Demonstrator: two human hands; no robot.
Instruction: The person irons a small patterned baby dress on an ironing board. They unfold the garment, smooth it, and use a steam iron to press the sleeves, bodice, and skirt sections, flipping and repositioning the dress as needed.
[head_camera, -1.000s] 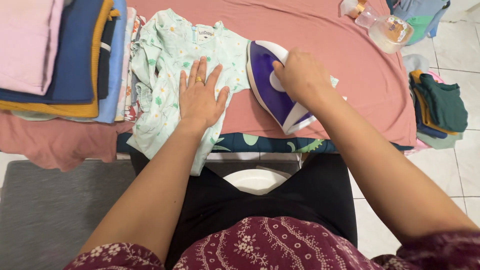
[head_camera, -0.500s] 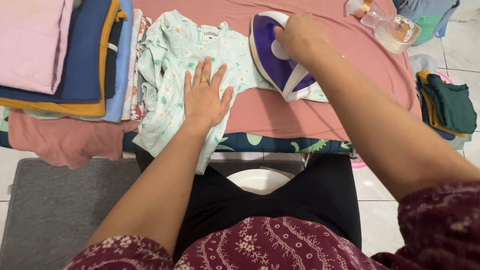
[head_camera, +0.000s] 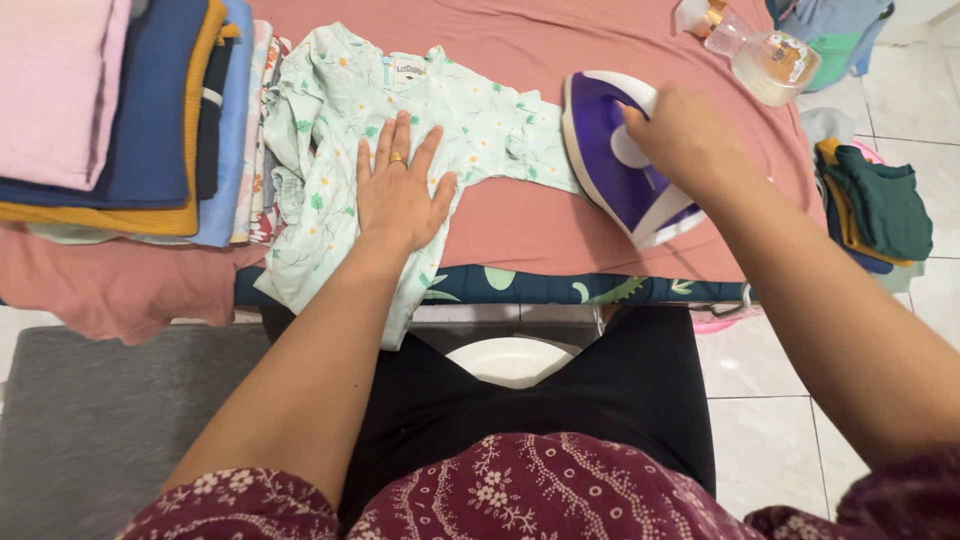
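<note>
While the left hand (head_camera: 400, 195) lies flat on the floral garment (head_camera: 345, 120) — right hand (head_camera: 685, 140) grips the purple iron (head_camera: 615, 180).

A small mint-green child's top (head_camera: 400, 130) with a daisy and leaf print lies spread flat on the pink-covered worktop (head_camera: 560, 225), its hem hanging over the near edge. A purple and white clothes iron (head_camera: 622, 170) stands just beside its right sleeve, tilted.

Left hand (head_camera: 400, 195) flat (fingers spread), right hand (head_camera: 685, 140) gripping
</note>
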